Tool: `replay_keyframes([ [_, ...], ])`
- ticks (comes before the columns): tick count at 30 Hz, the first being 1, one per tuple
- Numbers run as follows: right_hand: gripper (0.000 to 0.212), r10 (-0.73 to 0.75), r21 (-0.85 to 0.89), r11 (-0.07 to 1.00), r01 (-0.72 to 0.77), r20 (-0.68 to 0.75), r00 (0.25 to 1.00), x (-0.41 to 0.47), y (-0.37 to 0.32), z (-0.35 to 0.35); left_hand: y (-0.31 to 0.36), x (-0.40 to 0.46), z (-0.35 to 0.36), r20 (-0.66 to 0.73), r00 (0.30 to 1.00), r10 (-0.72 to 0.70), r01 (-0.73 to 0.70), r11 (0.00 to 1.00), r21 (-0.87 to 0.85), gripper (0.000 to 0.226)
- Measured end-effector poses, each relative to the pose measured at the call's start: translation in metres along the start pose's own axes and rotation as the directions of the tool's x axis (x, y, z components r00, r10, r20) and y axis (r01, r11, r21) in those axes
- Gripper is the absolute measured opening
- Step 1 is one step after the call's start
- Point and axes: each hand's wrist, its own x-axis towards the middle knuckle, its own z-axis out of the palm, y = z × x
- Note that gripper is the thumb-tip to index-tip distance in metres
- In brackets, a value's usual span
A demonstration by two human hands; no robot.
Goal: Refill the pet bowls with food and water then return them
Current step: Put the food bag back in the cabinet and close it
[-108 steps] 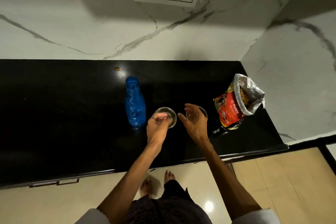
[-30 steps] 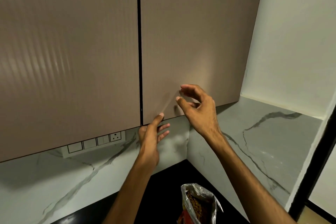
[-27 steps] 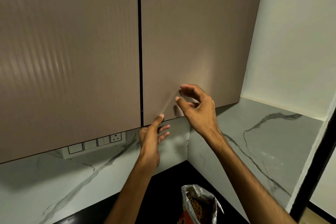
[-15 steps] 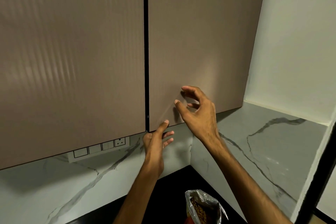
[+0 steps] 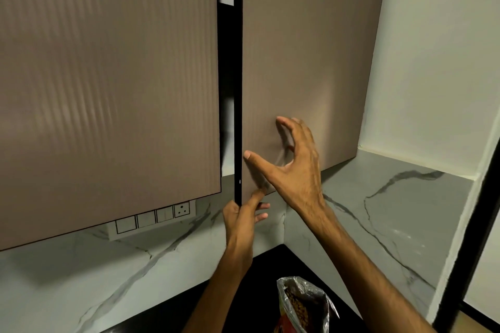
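Food bag (image 5: 300, 305) open on counter, left hand (image 5: 243, 216) apparently gripping cabinet door (image 5: 303, 62) edge.

We see two ribbed taupe cabinet doors — the right door (image 5: 311, 48) ajar just at the fingers, the left door (image 5: 108, 84) closed beyond them. A switch plate (image 5: 154, 216) sits below-left of the fingers on the marble backsplash (image 5: 378, 211), above the black countertop (image 5: 167, 313).

- R cabinet door (image 5: 303, 62) right of L cabinet door (image 5: 108, 89), gap btwn.
- Switch panel (image 5: 153, 217) on wall below L door.
- Food bag (image 5: 303, 305) on counter (image 5: 216, 300), under R door.
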Motion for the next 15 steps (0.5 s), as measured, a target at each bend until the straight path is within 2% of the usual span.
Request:
replay_keyframes([
  [2,0.1,0.018,-0.031,0.999,-0.018,-0.004,1.0,-0.003,-0.003,-0.003,-0.002,-0.006,-0.001,0.033,0.999,0.026,-0.028,0.999,0.035,0.009],
  [4,0.099,0.013,-0.029,0.999,-0.014,-0.008,1.0,-0.005,-0.006,-0.006,-0.003,-0.012,-0.002,0.065,0.997,0.038,-0.042,0.996,0.072,0.013],
  [8,0.098,-0.002,-0.033,0.999,0.002,-0.007,1.0,-0.013,-0.01,-0.014,-0.003,-0.025,-0.002,0.094,0.994,0.06,-0.071,0.991,0.116,0.007],
  [15,0.094,-0.021,-0.052,0.998,0.018,-0.054,0.998,-0.023,-0.02,-0.034,-0.003,-0.051,0.002,0.183,0.98,0.073,-0.095,0.989,0.114,0.011],
])
